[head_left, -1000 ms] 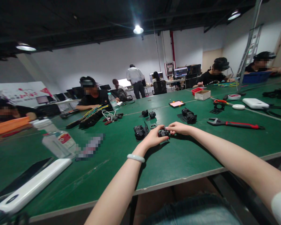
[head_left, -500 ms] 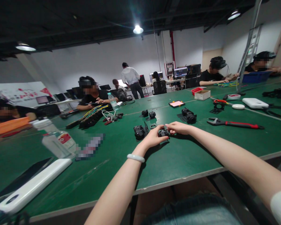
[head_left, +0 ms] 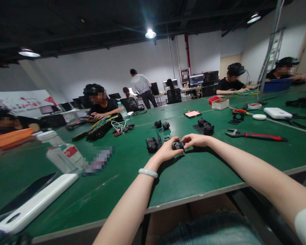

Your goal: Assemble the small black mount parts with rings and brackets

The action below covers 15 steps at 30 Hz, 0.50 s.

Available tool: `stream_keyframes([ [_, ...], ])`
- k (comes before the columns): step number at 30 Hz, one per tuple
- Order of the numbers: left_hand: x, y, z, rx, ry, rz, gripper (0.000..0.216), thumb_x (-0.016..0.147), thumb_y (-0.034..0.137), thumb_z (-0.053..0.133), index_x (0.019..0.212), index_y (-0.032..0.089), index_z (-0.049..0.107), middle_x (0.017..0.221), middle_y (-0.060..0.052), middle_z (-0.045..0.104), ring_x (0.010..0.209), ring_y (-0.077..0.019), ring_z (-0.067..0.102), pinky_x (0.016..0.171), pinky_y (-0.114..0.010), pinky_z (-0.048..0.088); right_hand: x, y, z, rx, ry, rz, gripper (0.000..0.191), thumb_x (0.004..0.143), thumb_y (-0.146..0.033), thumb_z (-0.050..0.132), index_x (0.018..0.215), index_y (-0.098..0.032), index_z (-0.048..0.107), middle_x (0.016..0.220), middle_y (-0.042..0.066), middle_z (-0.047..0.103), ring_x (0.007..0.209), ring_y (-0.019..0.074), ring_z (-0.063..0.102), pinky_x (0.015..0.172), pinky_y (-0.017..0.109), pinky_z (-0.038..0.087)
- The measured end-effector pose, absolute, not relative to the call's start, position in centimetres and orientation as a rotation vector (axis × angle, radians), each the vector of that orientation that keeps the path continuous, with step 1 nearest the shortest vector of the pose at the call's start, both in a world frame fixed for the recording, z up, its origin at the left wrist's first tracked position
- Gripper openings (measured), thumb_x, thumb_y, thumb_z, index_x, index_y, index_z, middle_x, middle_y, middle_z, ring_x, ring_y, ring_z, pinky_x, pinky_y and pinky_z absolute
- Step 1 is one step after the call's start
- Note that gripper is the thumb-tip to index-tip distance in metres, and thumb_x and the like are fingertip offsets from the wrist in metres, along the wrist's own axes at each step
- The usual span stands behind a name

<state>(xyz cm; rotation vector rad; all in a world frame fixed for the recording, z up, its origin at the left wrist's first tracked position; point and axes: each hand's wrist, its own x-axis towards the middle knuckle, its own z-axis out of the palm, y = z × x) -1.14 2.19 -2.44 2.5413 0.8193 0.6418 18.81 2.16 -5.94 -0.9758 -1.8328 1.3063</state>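
My left hand (head_left: 167, 149), with a pale bangle on its wrist, is closed around the left side of a small black block-shaped part (head_left: 178, 145) low over the table. From the other side, the curled fingers of my right hand (head_left: 193, 140) grip the same part at its right edge. The part's exact kind is too small to make out. Just left of my left hand sits a similar black assembly (head_left: 152, 145), and a dark ring (head_left: 167, 138) lies beyond my fingers. Another black assembly (head_left: 206, 127) rests past my right hand.
Two small black parts (head_left: 165, 126) lie farther back. An adjustable wrench (head_left: 256, 135) with a red-black handle is at right. To the left stand a plastic jug (head_left: 63, 153) and a long white object (head_left: 38, 202). Co-workers sit around the green table (head_left: 193, 177).
My right hand's fingers have shifted slightly and now bend more around the part's right side. My left hand stays almost still. A co-worker at left has moved their hands.
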Motion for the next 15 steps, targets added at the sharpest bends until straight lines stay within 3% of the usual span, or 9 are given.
stream_keyframes([
  [10,-1.13,2.13,-2.45,2.523,0.839,0.623,0.054,0.063,0.036,0.058,0.111,0.017,0.044,0.105,-0.006,0.054,0.090,-0.0206,0.053,0.079,-0.031,0.041,18.66,1.86,-5.71,-1.023,-1.754,1.321,0.040,0.061,-0.033,0.064,0.095,-0.013,0.056,0.092,0.006,0.057,0.073,0.0110,0.053,0.067,0.023,0.041],
  [15,-1.18,2.39,-2.67,2.533,0.819,0.628,0.056,0.062,0.037,0.059,0.112,0.017,0.043,0.106,-0.007,0.053,0.090,-0.0205,0.053,0.079,-0.031,0.041,18.40,2.02,-5.89,-1.006,-1.644,1.402,0.038,0.065,-0.036,0.061,0.095,-0.014,0.055,0.083,0.004,0.055,0.064,0.0073,0.050,0.060,0.019,0.041],
])
